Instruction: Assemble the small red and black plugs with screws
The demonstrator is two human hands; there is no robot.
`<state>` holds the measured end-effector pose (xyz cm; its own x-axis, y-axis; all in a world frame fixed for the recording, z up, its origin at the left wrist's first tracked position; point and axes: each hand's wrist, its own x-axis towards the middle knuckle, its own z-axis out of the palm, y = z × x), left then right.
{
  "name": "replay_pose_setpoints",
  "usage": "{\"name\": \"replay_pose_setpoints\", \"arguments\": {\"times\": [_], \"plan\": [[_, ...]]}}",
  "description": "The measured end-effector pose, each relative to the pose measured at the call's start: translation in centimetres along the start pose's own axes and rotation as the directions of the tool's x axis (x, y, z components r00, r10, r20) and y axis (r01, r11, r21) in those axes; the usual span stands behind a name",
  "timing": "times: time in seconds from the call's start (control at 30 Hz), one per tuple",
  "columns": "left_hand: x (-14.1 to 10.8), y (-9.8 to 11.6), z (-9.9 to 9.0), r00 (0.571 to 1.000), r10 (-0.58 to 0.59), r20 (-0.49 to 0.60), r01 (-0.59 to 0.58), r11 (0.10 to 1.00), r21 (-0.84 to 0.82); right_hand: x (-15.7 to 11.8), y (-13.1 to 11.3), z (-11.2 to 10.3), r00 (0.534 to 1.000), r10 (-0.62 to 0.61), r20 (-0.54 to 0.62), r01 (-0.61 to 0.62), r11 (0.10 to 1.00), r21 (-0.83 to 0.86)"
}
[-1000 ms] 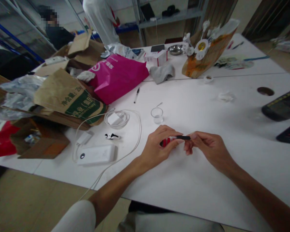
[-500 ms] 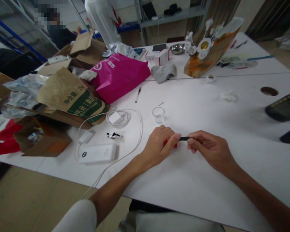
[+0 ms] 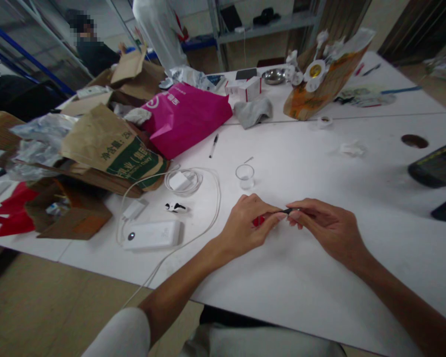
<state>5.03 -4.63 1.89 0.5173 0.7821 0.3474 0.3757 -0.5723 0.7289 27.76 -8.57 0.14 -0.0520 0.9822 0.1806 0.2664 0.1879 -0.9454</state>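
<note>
Between my two hands is a short, slim black piece [image 3: 287, 211], mostly covered by fingertips; its exact kind cannot be made out. My left hand [image 3: 245, 224] is closed, thumb and forefinger pinching the left end of this piece. Something red [image 3: 258, 220] shows inside the same hand, largely hidden by its fingers. My right hand [image 3: 327, 222] pinches the other end, its fingers curled and almost touching the left fingertips. Both hands are held above the white table [image 3: 282, 282]. Just beyond them stands a small clear cup [image 3: 245, 178], with a thin sliver-like object [image 3: 249, 159] behind it.
Left of my hands lie a white power bank [image 3: 154, 235], a coiled white cable [image 3: 198, 186], and a small black-and-white item [image 3: 176, 208]. Farther back are a pen [image 3: 213, 146], a magenta bag [image 3: 189, 116] and cardboard boxes [image 3: 72, 213]. Dark devices [image 3: 436, 163] stand at right.
My hands have come closer together, and less of the black piece shows between them. The piece now looks slightly tilted. Less of the red thing is visible.
</note>
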Motion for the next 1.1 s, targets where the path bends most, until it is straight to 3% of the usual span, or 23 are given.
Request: {"name": "replay_pose_setpoints", "arguments": {"times": [0.33,0.53,0.7,0.8,0.97,1.1], "plan": [[-0.1,0.8,-0.3,0.981,-0.133,0.139,0.159,0.968,-0.196,0.6,-0.5,-0.4,0.99,-0.137,0.044,0.132,0.986,0.099],[0.0,0.8,-0.2,0.98,-0.126,0.153,0.154,0.97,-0.187,0.6,-0.5,-0.4,0.995,-0.099,0.001,0.098,0.988,0.117],[0.1,0.3,-0.2,0.991,-0.067,0.116,0.082,0.988,-0.134,0.6,-0.3,-0.5,0.993,-0.114,0.003,0.113,0.986,0.12],[0.2,0.5,-0.3,0.988,-0.087,0.131,0.111,0.975,-0.191,0.6,-0.5,-0.7,0.99,-0.14,-0.012,0.14,0.977,0.16],[0.0,1.0,-0.3,0.953,-0.195,0.234,0.281,0.859,-0.429,1.2,-1.4,-1.4,0.966,-0.209,-0.155,0.228,0.966,0.119],[-0.1,0.6,-0.2,0.966,-0.19,0.178,0.256,0.807,-0.532,2.2,-1.5,-3.5,0.913,-0.297,-0.279,0.28,0.955,-0.101]]}}
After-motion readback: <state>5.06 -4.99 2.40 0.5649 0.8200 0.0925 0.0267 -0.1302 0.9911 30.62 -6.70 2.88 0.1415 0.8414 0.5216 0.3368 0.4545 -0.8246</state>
